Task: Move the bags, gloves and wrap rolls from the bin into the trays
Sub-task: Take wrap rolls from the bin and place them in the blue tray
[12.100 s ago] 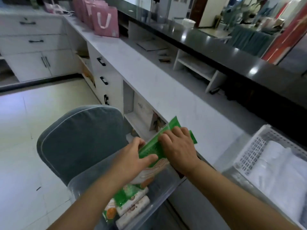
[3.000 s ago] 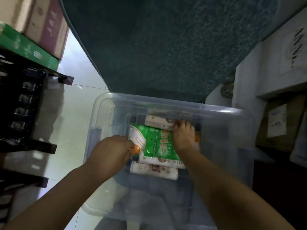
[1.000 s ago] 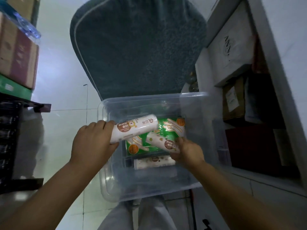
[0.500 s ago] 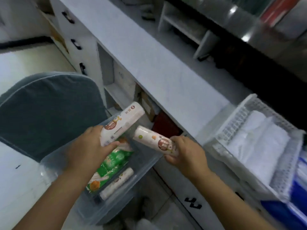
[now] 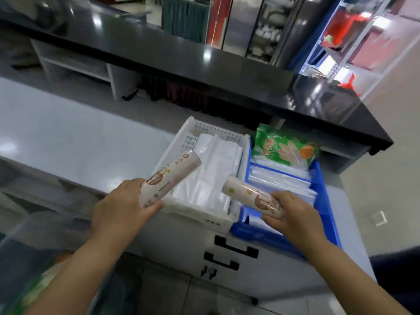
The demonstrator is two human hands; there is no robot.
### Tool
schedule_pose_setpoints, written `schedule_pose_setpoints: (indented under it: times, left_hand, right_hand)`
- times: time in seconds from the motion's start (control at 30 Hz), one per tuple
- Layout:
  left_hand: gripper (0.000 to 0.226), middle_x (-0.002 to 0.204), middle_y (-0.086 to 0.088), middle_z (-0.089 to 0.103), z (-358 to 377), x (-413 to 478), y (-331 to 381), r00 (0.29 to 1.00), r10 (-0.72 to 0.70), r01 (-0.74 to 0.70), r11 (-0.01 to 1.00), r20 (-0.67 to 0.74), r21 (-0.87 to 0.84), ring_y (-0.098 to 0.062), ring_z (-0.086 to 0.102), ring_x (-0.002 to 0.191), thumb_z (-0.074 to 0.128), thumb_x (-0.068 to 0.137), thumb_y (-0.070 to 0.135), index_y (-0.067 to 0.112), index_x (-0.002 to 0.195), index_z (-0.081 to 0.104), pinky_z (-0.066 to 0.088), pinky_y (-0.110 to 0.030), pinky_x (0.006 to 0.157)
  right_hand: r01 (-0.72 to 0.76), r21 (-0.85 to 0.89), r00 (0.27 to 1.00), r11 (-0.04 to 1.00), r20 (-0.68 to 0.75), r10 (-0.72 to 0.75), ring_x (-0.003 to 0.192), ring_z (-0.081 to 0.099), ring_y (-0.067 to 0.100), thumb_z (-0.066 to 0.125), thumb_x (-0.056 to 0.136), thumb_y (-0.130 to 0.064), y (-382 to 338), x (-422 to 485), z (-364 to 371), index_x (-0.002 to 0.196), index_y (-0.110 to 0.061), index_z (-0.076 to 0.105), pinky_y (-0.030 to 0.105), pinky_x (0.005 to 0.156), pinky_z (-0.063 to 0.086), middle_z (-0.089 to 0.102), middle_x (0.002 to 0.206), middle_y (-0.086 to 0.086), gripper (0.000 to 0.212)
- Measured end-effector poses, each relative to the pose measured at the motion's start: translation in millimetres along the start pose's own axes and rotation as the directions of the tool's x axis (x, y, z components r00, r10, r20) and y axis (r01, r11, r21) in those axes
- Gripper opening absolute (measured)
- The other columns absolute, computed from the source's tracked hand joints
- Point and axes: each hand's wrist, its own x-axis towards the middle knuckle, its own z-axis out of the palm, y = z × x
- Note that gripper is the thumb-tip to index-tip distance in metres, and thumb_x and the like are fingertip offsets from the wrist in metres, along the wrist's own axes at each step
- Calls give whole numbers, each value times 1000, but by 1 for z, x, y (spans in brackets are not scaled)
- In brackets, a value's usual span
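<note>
One wrap roll (image 5: 169,176) is gripped at its near end by the left hand (image 5: 120,210) over the white tray's (image 5: 200,220) near-left corner, a second roll (image 5: 252,197) is clasped by the right hand (image 5: 293,217) over the blue tray's (image 5: 254,237) near-left corner, glove pack (image 5: 284,148) lying at its far edge.

Grey counter (image 5: 68,142), near; glossy black raised ledge (image 5: 181,62) behind; blue metal shelving (image 5: 354,42) far right; beige floor (image 5: 395,123).
</note>
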Motion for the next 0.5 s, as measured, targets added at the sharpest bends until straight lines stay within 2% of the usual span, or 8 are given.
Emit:
schedule_pose_setpoints:
  times: [0.17, 0.23, 0.3, 0.4, 0.5]
  left_hand:
    - [55, 99, 2, 63, 42, 14, 69, 999, 27, -28, 999, 31, 36, -23, 60, 81, 70, 68, 56, 24, 111, 56, 46, -30, 58]
    - [56, 101, 2, 64, 57, 18, 88, 999, 31, -33, 997, 24, 66, -23, 61, 81, 69, 67, 58, 25, 111, 55, 44, -28, 55]
    - [56, 99, 3, 65, 69, 20, 105, 1000, 22, -23, 996, 8, 83, -22, 61, 77, 70, 66, 59, 26, 109, 56, 35, -24, 51]
    - [56, 93, 2, 66, 83, 23, 124, 1000, -24, 24, 995, -6, 101, -18, 56, 70, 71, 64, 59, 27, 108, 57, 28, -20, 47]
    - [56, 94, 3, 64, 92, 25, 140, 998, -58, 56, 993, 18, 106, -15, 51, 71, 69, 66, 59, 28, 111, 55, 32, -23, 50]
  right_hand:
    - [-32, -25, 973, 999, 226, 37, 96, 58, 16, 72, 71, -51, 99, 0, 1, 119, -30, 53, 23, 67, 35, 61, 111, -7, 55]
    - [55, -70, 953, 996, 300, -32, 100, 55, 15, 66, 74, -56, 121, 5, 7, 121, -31, 51, 23, 72, 37, 59, 114, -7, 55]
    - [138, -81, 925, 987, 367, -99, 102, 54, 13, 60, 76, -59, 137, 6, 15, 122, -33, 48, 24, 78, 40, 57, 117, -8, 55]
    - [135, -11, 911, 991, 394, -120, 101, 54, 11, 54, 78, -62, 148, 5, 24, 121, -35, 45, 24, 77, 41, 57, 117, -10, 51]
    - [263, -74, 908, 962, 357, -220, 99, 58, 17, 55, 80, -58, 147, 14, 30, 118, -27, 53, 30, 82, 43, 63, 113, -6, 49]
